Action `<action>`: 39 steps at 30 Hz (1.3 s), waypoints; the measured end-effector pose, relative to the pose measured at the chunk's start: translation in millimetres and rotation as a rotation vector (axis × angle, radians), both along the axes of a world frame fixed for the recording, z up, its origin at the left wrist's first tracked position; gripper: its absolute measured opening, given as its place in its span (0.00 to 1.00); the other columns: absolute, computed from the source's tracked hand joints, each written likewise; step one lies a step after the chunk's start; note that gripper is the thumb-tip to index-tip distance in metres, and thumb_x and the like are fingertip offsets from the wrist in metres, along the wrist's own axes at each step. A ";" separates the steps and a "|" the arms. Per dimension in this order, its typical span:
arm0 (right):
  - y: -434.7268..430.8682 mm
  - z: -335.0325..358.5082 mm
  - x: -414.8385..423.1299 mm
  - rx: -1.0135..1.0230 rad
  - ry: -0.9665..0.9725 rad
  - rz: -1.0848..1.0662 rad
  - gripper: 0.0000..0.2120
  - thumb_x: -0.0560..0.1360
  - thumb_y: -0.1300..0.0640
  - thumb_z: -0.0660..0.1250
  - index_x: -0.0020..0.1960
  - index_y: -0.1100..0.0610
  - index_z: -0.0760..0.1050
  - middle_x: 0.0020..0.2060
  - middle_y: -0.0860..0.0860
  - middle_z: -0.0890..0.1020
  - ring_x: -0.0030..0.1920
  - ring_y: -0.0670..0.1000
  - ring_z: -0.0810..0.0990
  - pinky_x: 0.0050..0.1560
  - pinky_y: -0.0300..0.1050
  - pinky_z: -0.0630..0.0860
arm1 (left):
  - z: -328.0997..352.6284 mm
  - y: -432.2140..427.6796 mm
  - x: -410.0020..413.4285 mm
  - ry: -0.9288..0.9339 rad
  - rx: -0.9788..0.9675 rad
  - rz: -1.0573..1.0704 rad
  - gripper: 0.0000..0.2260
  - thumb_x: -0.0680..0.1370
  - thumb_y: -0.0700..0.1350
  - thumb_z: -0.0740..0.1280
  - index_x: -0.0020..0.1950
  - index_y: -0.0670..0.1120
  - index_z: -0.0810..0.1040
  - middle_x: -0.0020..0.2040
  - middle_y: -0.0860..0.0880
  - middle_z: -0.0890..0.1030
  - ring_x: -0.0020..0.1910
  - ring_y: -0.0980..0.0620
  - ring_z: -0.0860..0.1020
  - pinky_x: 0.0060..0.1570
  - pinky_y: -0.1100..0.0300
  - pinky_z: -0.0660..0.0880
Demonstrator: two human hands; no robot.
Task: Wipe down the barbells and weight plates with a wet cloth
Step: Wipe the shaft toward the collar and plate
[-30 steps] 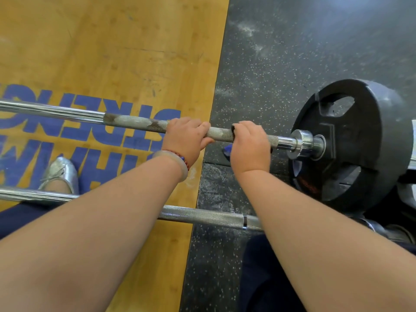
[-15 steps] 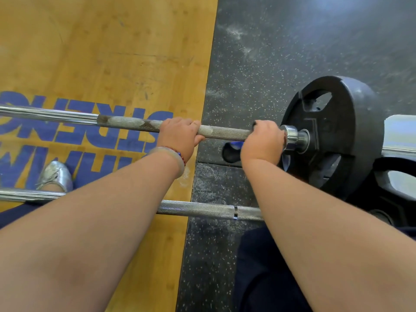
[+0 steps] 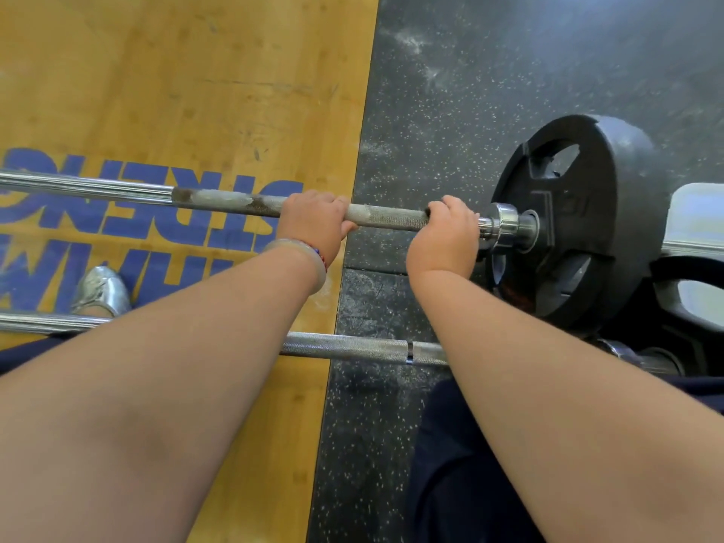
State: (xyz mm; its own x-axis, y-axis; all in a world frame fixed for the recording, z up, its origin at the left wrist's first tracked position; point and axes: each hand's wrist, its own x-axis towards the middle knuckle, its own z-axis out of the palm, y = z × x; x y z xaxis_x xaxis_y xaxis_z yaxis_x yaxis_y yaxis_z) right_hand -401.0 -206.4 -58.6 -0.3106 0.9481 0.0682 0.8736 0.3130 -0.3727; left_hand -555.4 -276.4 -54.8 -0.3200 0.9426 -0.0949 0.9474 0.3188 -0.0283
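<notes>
Gripping chalk-smeared knurled steel barbell [image 3: 391,218] with left hand [image 3: 313,227], fingers [image 3: 309,199] wrapped round it; clamping it with right hand [image 3: 446,241], just beside chrome collar [image 3: 503,225] and black round weight plate [image 3: 587,213].

Lost the far barbell [image 3: 384,218] past the left edge. Saw the near barbell [image 3: 344,344] only in stretches behind the forearms. Could not tell what lay under the right hand [image 3: 446,241]. Caught only part of the silver shoe [image 3: 102,286].
</notes>
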 end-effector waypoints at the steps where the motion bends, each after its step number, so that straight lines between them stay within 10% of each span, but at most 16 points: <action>1: -3.7 1.5 -4.3 0.004 -0.001 0.053 0.14 0.74 0.68 0.57 0.54 0.59 0.76 0.55 0.53 0.76 0.58 0.55 0.70 0.61 0.42 0.59 | 0.0 0.4 -0.2 -0.001 -0.002 0.002 0.13 0.81 0.55 0.57 0.52 0.47 0.73 0.48 0.49 0.77 0.48 0.47 0.73 0.44 0.56 0.62; 8: -5.0 10.4 -10.9 -0.043 -0.026 0.403 0.16 0.75 0.67 0.62 0.62 0.60 0.75 0.59 0.52 0.75 0.60 0.54 0.70 0.71 0.48 0.57 | -3.3 3.9 -1.1 0.036 -0.010 -0.010 0.13 0.81 0.55 0.57 0.52 0.47 0.73 0.48 0.49 0.77 0.47 0.48 0.74 0.43 0.56 0.62; 15: -1.5 1.0 -5.6 -0.031 0.031 0.046 0.16 0.76 0.68 0.57 0.62 0.61 0.75 0.63 0.54 0.74 0.64 0.57 0.67 0.63 0.49 0.65 | 1.8 3.4 -0.1 0.039 -0.011 -0.005 0.13 0.82 0.54 0.56 0.54 0.47 0.73 0.50 0.49 0.77 0.50 0.48 0.74 0.44 0.57 0.62; 22: -25.5 -7.2 -41.5 0.026 0.163 0.383 0.11 0.65 0.75 0.66 0.44 0.65 0.78 0.46 0.59 0.79 0.47 0.61 0.77 0.64 0.62 0.67 | -1.4 3.7 -2.8 0.036 -0.042 -0.005 0.13 0.82 0.54 0.57 0.56 0.46 0.73 0.53 0.48 0.78 0.53 0.46 0.74 0.43 0.56 0.60; 32: -25.8 -7.6 -37.3 -0.005 0.090 0.512 0.21 0.69 0.76 0.65 0.62 0.68 0.75 0.63 0.64 0.75 0.65 0.68 0.71 0.69 0.56 0.57 | -0.4 3.4 -1.0 0.040 -0.018 -0.001 0.12 0.82 0.53 0.55 0.55 0.47 0.72 0.52 0.49 0.78 0.52 0.46 0.75 0.43 0.56 0.59; 39: -19.4 1.1 -34.2 0.009 0.101 0.154 0.13 0.72 0.70 0.61 0.54 0.65 0.77 0.55 0.59 0.79 0.56 0.62 0.74 0.60 0.53 0.66 | 2.0 3.5 -1.1 0.043 -0.041 -0.007 0.13 0.82 0.55 0.56 0.57 0.47 0.71 0.53 0.49 0.77 0.53 0.47 0.74 0.44 0.57 0.59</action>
State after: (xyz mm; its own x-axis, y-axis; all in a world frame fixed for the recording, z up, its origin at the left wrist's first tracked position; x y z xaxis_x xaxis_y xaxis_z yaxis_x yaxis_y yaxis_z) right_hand -435.1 -225.8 -57.5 -0.4428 0.8893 0.1146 0.7736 0.4435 -0.4526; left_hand -556.4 -272.8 -52.8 -0.3185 0.9403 -0.1201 0.9471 0.3103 -0.0817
